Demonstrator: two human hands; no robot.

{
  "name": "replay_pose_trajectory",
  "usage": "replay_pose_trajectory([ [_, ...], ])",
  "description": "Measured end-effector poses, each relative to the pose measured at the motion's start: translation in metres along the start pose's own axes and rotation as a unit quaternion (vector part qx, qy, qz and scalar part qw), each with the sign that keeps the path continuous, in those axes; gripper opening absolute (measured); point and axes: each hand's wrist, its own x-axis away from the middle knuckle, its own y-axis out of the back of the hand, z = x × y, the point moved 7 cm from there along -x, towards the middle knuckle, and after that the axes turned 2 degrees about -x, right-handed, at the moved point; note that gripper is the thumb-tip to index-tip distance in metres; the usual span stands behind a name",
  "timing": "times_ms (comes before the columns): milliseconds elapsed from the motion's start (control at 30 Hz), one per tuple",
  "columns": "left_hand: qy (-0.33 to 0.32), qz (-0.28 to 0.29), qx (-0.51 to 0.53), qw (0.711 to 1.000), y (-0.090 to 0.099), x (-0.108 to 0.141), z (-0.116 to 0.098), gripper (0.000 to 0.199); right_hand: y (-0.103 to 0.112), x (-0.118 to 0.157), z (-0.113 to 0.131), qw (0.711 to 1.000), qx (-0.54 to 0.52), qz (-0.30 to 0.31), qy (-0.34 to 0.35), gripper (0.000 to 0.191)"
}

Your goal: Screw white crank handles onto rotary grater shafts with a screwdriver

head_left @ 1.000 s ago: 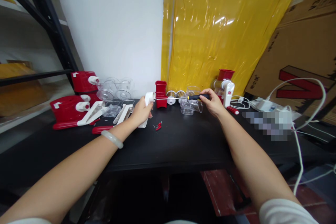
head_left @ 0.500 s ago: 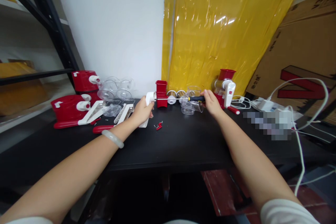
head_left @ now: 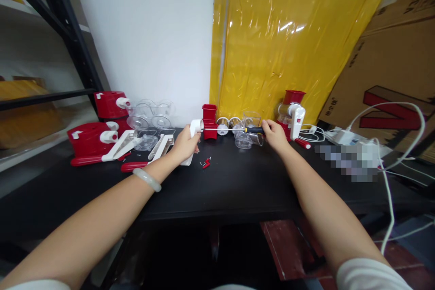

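My left hand (head_left: 185,145) is closed around a white plastic part (head_left: 196,127) with a round end, held above the dark table. In my right hand (head_left: 274,135) is the black and yellow handle of a screwdriver (head_left: 253,130). Its long shaft runs level to the left, and the tip meets the round end of the white part. Behind the shaft stands a red plastic housing (head_left: 210,113). Small red pieces (head_left: 206,163) and screws lie on the table just right of my left hand.
At left are red grater bodies (head_left: 90,142), white crank handles (head_left: 162,145) and clear plastic pieces (head_left: 149,113). Metal drums (head_left: 223,126) and a clear hopper (head_left: 244,140) lie behind the screwdriver. A red and white grater (head_left: 294,113), white cables (head_left: 387,199) and a cardboard box (head_left: 384,63) are at right.
Very little differs. Both hands hold the same things in almost the same place; my right fingers have shifted slightly on the screwdriver handle.
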Motion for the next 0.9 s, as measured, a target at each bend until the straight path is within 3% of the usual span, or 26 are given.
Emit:
replay_pose_trajectory([
  [433,0.002,-0.001,-0.002,1.000,0.0005,-0.0023,0.0045,0.018,0.0009,-0.0035,-0.0035,0.995,-0.098,-0.013,0.019,0.046],
  [667,0.001,-0.005,-0.006,1.000,0.0017,-0.0015,0.0017,0.016,0.0013,-0.0006,0.0030,0.993,-0.118,0.000,0.004,0.040],
  [900,0.008,-0.009,-0.012,1.000,0.0034,-0.0005,-0.0006,0.015,0.0011,-0.0018,0.0030,0.991,-0.128,-0.002,0.032,0.036],
])
